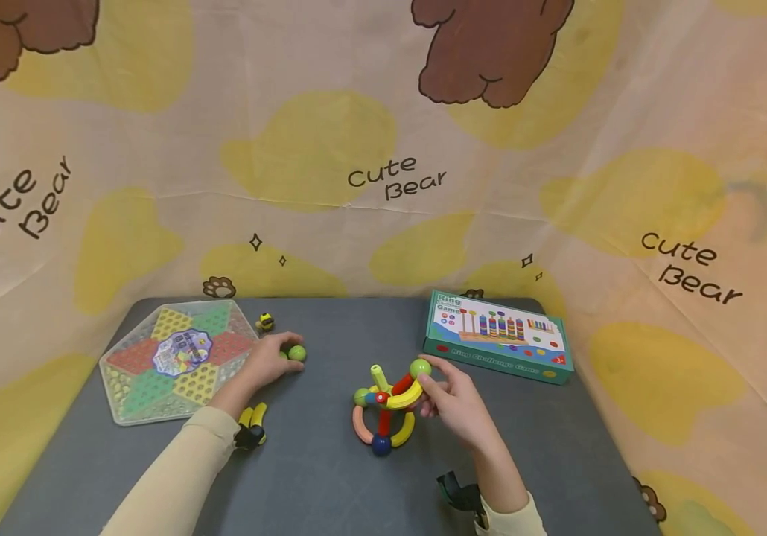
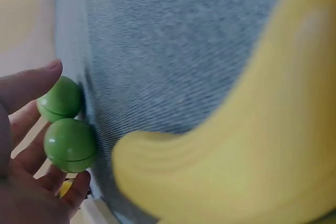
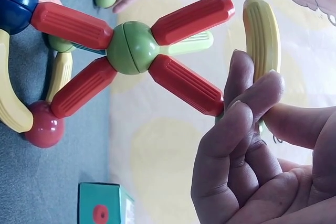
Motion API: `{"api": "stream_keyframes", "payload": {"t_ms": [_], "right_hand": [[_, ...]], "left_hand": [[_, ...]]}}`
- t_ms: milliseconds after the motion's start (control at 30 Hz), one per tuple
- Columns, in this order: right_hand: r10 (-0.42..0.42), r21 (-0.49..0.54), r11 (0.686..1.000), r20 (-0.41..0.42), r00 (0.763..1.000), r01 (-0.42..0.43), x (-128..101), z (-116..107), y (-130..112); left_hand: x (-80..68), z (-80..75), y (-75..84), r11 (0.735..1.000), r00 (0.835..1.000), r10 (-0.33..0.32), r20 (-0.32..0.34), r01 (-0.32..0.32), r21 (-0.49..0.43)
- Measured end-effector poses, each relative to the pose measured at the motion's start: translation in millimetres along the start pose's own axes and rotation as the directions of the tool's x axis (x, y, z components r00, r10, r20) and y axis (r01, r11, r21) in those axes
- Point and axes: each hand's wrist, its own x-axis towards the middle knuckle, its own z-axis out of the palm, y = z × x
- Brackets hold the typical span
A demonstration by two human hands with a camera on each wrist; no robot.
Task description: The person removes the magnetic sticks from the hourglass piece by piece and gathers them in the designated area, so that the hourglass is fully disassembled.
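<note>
Ball-and-rod frame: a hard, glossy construction of coloured balls and ribbed rods [image 1: 384, 423], standing on the dark grey bench [image 1: 316, 461], below and left of the right grip [image 1: 456, 402].
Right grip: narrow, thumb and fingers pinching the smooth green corner ball [image 1: 420, 368] at the frame's upper edge; a ribbed yellow curved rod [image 3: 265, 38] sticks out past the fingertips in the right wrist view.
Frame handling: probably light and stiff, like plastic, with the joints its likeliest weak spots. The ribbed red straight rods [image 3: 186, 82] beside the glossy green hub ball [image 3: 133, 48] should give a steadier hold than the slick spheres.
Left grip: its hand [image 1: 264, 366] cups two glossy green loose balls [image 2: 70, 144], thumb over one, fingers bent behind both; how firmly, I cannot tell.
Loose-ball handling: likely light, slippery and quick to roll; best taken around the widest part.
Arm poses: left forearm reaches forward from lower left; right forearm rises from lower right, hand angled inward.
Around the left grip: yellow curved pieces [image 1: 258, 415] near its wrist, a hexagonal star-patterned game board [image 1: 185, 387] just outward.
Beyond the right grip: a green printed cardboard box [image 1: 499, 336].
</note>
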Motion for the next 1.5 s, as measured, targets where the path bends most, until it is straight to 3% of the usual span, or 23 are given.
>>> {"api": "stream_keyframes", "payload": {"t_ms": [233,367,500,633,733,867,1033,1100,1267,1500], "right_hand": [[0.010,-0.006,1.000,0.000,1.000,-0.010,0,-1,-1],[0.003,-0.013,1.000,0.008,1.000,-0.003,1,-1,-1],[-0.004,-0.018,1.000,0.012,1.000,0.004,2,0,-2],[0.005,-0.012,1.000,0.010,1.000,-0.005,1,0,-2],[0.008,-0.017,1.000,0.007,1.000,-0.008,1,0,-2],[0.008,-0.026,1.000,0.001,1.000,-0.008,1,0,-1],[0.010,-0.008,1.000,-0.010,1.000,-0.010,1,0,0],[0.011,0.006,1.000,-0.016,1.000,-0.011,1,0,0],[0.024,0.039,0.999,-0.015,1.000,-0.023,1,0,1],[0.051,0.129,0.990,0.000,0.999,-0.051,-1,3,0]], "left_hand": [[0.1,-13.7,7.3,0.995,1.000,0.002,0.005,-0.002,-0.098],[-8.1,-25.8,27.0,0.990,0.999,-0.001,-0.052,-0.006,-0.137],[-19.1,-24.2,55.8,0.988,0.989,0.066,-0.133,-0.083,-0.133],[-33.9,-6.6,87.5,0.977,0.979,0.092,-0.181,-0.124,-0.172],[-48.5,13.1,108.0,0.978,0.984,0.010,-0.180,-0.047,-0.205],[-71.1,44.7,122.9,0.981,0.990,-0.107,-0.097,0.089,-0.171],[-90.1,83.6,121.6,0.984,0.985,-0.168,0.032,0.170,-0.060],[-92.5,95.7,119.3,0.983,0.983,-0.175,0.055,0.177,-0.038],[-91.3,114.0,114.3,0.990,0.990,-0.138,0.030,0.137,0.023],[-82.0,120.6,109.1,0.995,0.998,-0.065,-0.001,0.065,0.074]]}}
